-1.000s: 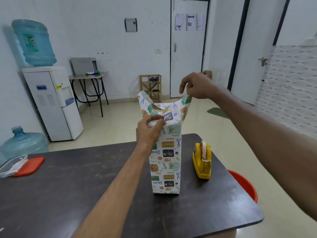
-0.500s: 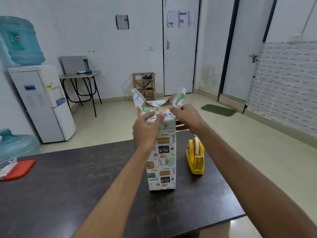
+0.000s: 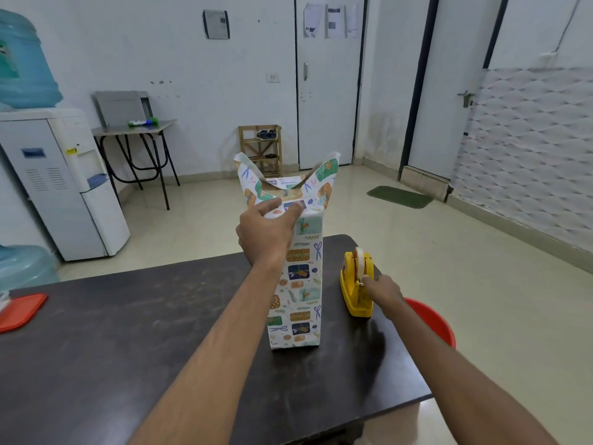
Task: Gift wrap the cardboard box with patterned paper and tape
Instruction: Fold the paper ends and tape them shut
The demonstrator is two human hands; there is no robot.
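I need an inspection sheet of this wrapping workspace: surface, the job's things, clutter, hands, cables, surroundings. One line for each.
Surface: dark table, scuffed, bearing the work.
Job's things: wrapped box stands upright; two paper flaps at its top stick up, not yet folded; tape dispenser, yellow, to its right, apart.
Clutter: red lid at the table's left edge; red bucket below the right edge.
Hands: left hand grips the box top, holding folded paper down; right hand at the dispenser's tape end, grip hidden.
Cables: one thin wire on the far right wall.
Surroundings: water dispenser, spare bottle, side table, shoe rack, green mat.
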